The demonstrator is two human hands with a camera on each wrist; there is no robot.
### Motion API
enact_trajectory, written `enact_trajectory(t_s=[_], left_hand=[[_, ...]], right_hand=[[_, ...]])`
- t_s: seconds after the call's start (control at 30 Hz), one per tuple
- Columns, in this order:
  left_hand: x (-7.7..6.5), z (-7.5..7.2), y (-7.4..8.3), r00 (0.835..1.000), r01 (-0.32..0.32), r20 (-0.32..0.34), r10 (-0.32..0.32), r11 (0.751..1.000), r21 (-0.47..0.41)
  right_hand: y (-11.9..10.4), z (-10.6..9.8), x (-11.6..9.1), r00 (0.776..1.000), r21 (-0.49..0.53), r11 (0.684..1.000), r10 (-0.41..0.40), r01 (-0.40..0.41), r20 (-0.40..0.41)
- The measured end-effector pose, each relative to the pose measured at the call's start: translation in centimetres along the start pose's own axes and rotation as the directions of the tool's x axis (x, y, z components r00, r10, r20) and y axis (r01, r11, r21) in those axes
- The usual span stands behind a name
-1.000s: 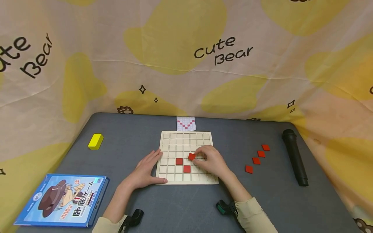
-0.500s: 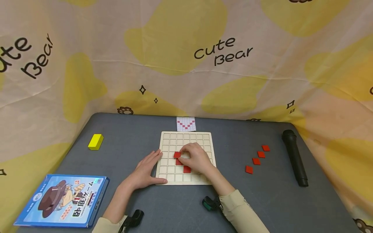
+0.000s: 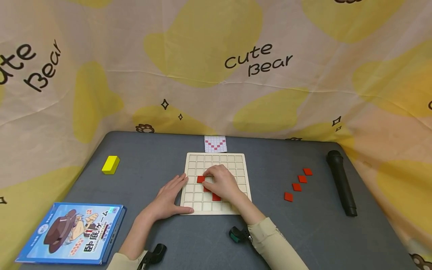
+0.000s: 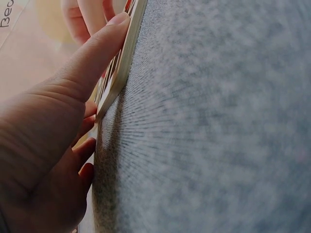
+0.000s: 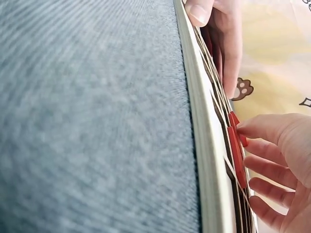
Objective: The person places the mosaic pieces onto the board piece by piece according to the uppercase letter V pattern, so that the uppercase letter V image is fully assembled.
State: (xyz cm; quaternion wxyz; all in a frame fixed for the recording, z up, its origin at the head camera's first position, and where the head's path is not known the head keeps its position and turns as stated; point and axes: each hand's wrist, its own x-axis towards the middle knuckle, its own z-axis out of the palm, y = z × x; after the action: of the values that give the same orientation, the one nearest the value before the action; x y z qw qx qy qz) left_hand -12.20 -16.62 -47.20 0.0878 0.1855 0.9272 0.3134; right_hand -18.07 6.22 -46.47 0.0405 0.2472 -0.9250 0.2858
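A pale square grid board (image 3: 233, 161) lies on the dark table, with two red square tiles set in it: one tile (image 3: 206, 189) partly hidden by my right hand, another tile (image 3: 216, 197) nearer me. My right hand (image 3: 222, 184) pinches a third red tile (image 3: 200, 179) between thumb and forefinger over the board's left half, up-left of the other two. My left hand (image 3: 167, 198) rests along the board's left edge, its fingers extended and the thumb (image 4: 104, 43) on the near corner. In the right wrist view, red tiles (image 5: 236, 158) show beside my right fingers.
Several loose red tiles (image 3: 297, 186) lie in a slanted row on the right, beside a black microphone (image 3: 342, 183). A card with a pink V pattern (image 3: 215, 144) lies behind the board. At left are a yellow block (image 3: 110, 165) and a blue game box (image 3: 71, 232).
My right hand has carried the pinched tile leftward across the board, past the column of the upper-left set tile. My left hand has stayed put.
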Motion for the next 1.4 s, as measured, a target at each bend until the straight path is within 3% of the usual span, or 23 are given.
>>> enact_trajectory(t_s=[0.37,0.57,1.03,1.4], left_hand=[[0.1,0.0,-0.1,1.000,-0.004,-0.001,0.004,1.000,0.005],[0.1,0.2,-0.1,1.000,0.000,-0.002,0.000,1.000,0.001],[0.1,0.4,-0.2,1.000,-0.004,-0.016,0.004,1.000,0.008],[0.0,0.3,-0.1,1.000,-0.002,-0.013,0.002,1.000,0.011]], right_hand=[[0.1,0.2,-0.2,0.999,0.009,0.999,-0.048,0.048,-0.012],[0.7,-0.8,-1.3,0.999,0.073,0.997,-0.038,0.040,-0.036],[4.8,-4.8,-4.8,0.993,0.120,0.992,0.061,-0.048,-0.101],[9.5,-8.0,-8.5,0.981,-0.001,0.991,0.129,-0.130,-0.146]])
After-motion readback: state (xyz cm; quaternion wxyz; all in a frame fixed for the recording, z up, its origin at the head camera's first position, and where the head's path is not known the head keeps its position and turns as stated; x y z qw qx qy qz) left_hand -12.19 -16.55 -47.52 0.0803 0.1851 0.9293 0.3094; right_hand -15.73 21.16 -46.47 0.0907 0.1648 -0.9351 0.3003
